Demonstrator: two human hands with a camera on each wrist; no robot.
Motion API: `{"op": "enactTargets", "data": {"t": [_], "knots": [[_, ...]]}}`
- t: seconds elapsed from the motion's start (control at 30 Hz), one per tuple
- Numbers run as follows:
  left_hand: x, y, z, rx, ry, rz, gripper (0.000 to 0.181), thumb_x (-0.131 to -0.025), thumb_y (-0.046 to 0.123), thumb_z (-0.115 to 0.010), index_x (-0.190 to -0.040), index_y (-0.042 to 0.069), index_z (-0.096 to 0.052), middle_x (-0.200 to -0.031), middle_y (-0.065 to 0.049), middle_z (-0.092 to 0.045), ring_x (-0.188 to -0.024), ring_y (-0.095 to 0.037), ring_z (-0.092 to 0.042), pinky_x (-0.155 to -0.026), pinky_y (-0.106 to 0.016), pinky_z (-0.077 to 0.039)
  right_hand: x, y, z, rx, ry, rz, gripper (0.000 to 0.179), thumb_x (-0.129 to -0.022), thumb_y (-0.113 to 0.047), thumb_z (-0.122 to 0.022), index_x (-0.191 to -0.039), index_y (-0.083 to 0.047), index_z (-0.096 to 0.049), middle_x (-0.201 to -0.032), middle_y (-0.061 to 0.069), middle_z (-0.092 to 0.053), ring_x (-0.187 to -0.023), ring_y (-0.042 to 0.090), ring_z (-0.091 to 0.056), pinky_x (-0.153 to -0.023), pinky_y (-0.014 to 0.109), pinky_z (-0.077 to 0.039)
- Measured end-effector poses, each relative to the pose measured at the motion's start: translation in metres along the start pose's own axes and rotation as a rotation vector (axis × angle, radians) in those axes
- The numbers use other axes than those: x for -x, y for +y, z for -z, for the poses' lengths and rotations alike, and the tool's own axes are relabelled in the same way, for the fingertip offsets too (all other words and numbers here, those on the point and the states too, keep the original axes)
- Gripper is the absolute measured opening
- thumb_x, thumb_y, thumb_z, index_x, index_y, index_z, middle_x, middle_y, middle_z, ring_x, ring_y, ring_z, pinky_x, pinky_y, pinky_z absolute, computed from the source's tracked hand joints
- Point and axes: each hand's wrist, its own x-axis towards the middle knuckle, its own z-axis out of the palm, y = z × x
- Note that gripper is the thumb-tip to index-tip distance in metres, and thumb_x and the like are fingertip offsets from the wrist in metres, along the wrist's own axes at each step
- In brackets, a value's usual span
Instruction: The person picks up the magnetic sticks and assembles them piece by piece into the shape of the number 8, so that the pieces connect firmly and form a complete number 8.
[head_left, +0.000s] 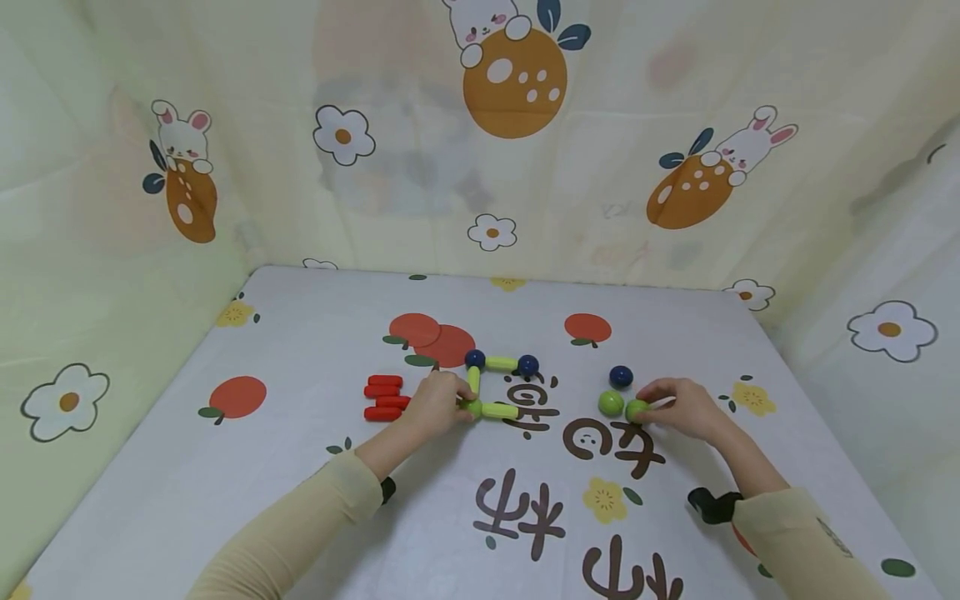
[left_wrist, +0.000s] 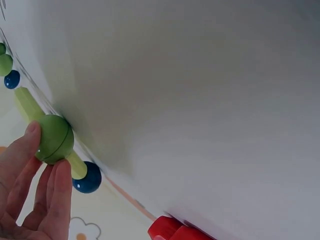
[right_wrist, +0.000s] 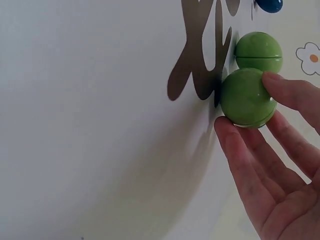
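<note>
My left hand [head_left: 437,402] pinches a green ball [left_wrist: 55,139] between thumb and fingers. This ball forms the near corner of a frame on the table. One yellow-green rod [head_left: 499,411] runs right from it; another rod [head_left: 474,381] leads back to a dark blue ball [head_left: 475,359]. From there a third rod [head_left: 501,363] reaches a second dark blue ball [head_left: 528,366]. On the right, my right hand [head_left: 692,410] grips a loose green ball [right_wrist: 247,97] by its sides. Right beside it sits another green ball [right_wrist: 258,50], with a seam around its middle.
Several red rods [head_left: 384,392] lie side by side left of the frame, close to my left hand. A loose dark blue ball [head_left: 621,377] rests behind the right-hand green balls. Patterned curtains [head_left: 420,183] border the printed tablecloth [head_left: 300,467] at the back and sides.
</note>
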Motion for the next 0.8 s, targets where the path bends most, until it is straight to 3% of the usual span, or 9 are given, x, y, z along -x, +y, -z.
{"op": "enactTargets", "data": {"t": [0.5,0.8], "knots": [[0.000,0.001,0.000,0.009,-0.002,0.018,0.027,-0.070,0.010,-0.079,-0.096,0.004,-0.073,-0.085,-0.004,-0.068,-0.083,-0.016,-0.060,-0.067,-0.020,-0.049,0.012,-0.010,-0.011,-0.055,-0.033,0.082,0.029,-0.077,-0.021,-0.074,-0.098,-0.004,-0.064,-0.097,0.012,-0.062,-0.081,0.023,-0.061,-0.069,0.034,-0.051],[0.000,0.000,0.000,-0.001,0.002,0.016,0.027,-0.070,0.011,-0.079,-0.095,0.005,-0.073,-0.085,-0.004,-0.068,-0.083,-0.017,-0.060,-0.068,-0.022,-0.049,0.015,-0.029,-0.020,-0.071,-0.022,0.121,0.031,-0.076,-0.024,-0.075,-0.097,-0.004,-0.065,-0.096,0.012,-0.062,-0.078,0.021,-0.061,-0.064,0.027,-0.051]]}}
